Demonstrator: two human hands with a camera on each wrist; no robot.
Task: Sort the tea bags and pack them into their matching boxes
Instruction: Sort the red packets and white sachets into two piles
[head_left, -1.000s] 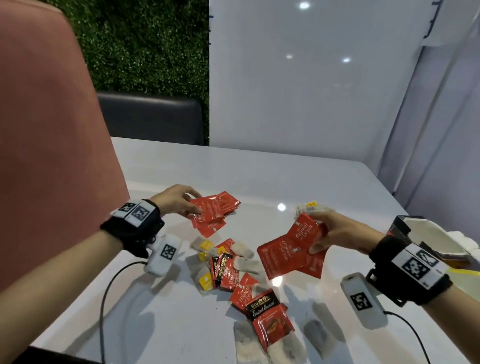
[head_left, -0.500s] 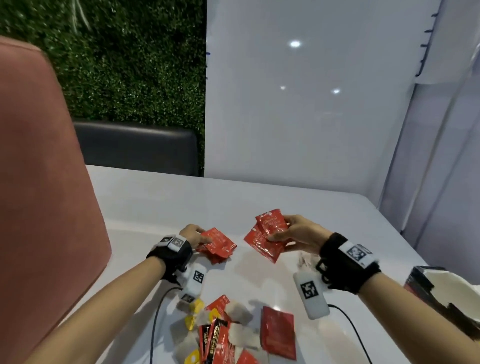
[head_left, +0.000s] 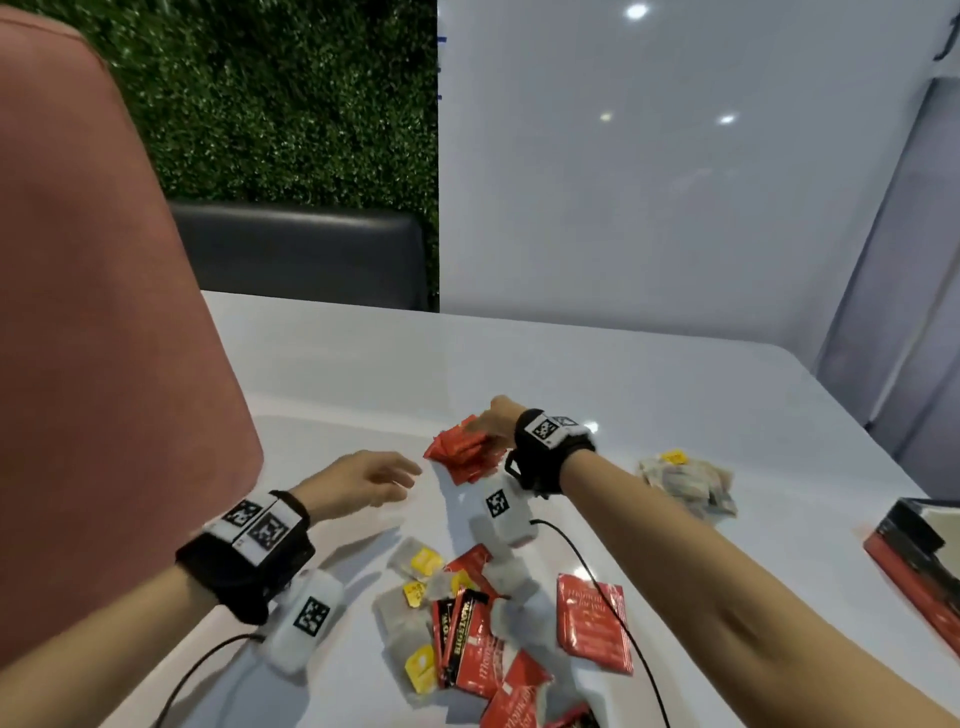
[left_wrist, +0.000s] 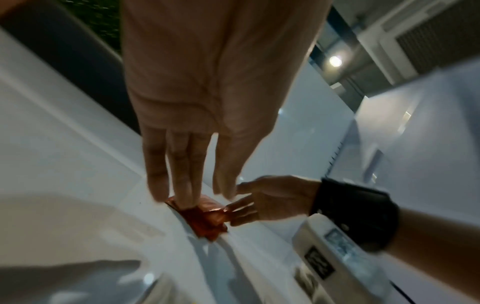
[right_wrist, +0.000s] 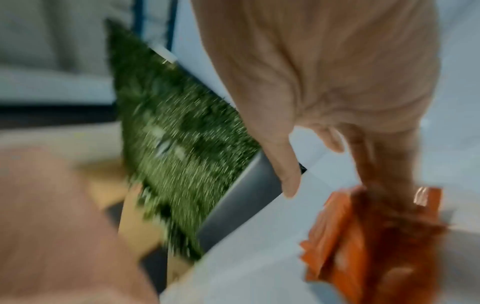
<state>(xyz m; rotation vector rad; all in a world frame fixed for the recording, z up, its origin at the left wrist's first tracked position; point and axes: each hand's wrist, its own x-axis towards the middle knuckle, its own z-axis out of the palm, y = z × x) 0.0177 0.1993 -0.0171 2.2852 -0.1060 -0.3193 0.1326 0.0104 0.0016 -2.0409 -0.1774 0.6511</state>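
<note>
Table space is shared by a loose tea-bag heap and a red sachet pile – touched by the right hand, fingers extended. Left hand is relaxed, empty, just beside the pile.

Right hand touching red sachet pile mid-counter, left hand relaxed just beside, mixed tea bags near front edge.

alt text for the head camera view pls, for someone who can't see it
A person's right hand rests its fingers on a small pile of red tea packets on a white table, while the left hand hovers open beside it. Nearer the camera lies a mixed heap of tea bags; an open box sits at the right edge.
</note>
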